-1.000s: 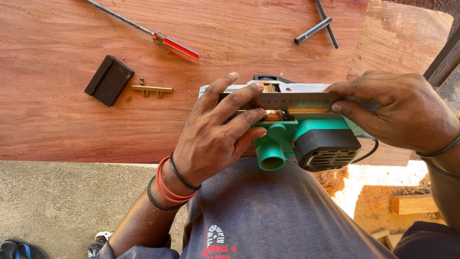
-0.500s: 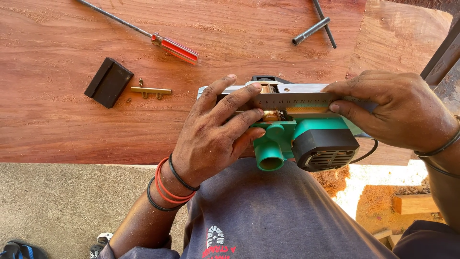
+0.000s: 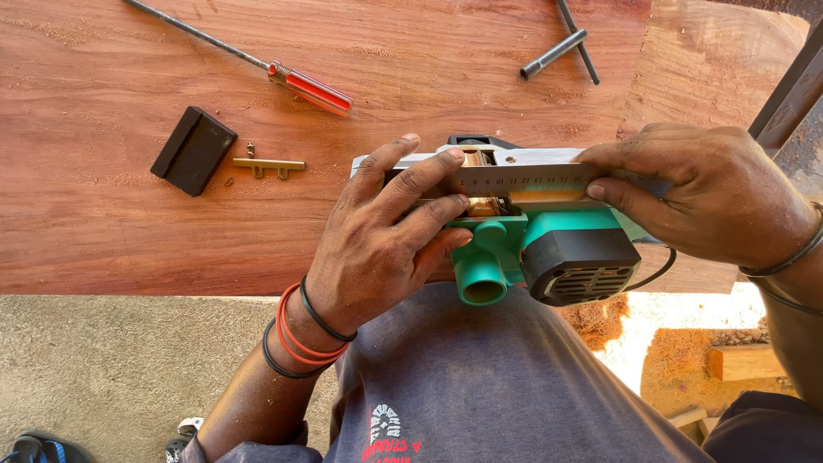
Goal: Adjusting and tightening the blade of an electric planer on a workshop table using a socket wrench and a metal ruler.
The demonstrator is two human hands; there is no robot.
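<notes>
Against the desk (image 3: pixel 129 231) edge, both hands, left hand (image 3: pixel 386 249) and right hand (image 3: pixel 711 193), press a steel ruler (image 3: pixel 523 178) onto the upturned green planer (image 3: pixel 549 249); any slip could skew it or nick fingers on the blade.

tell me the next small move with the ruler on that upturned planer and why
Probably press the steel ruler flat along the sole of the green planer and sight the cutter slot near the left fingertips. The left hand and right hand each pin one end of the ruler, and it already spans the slot, so a level check looks likeliest.
</notes>
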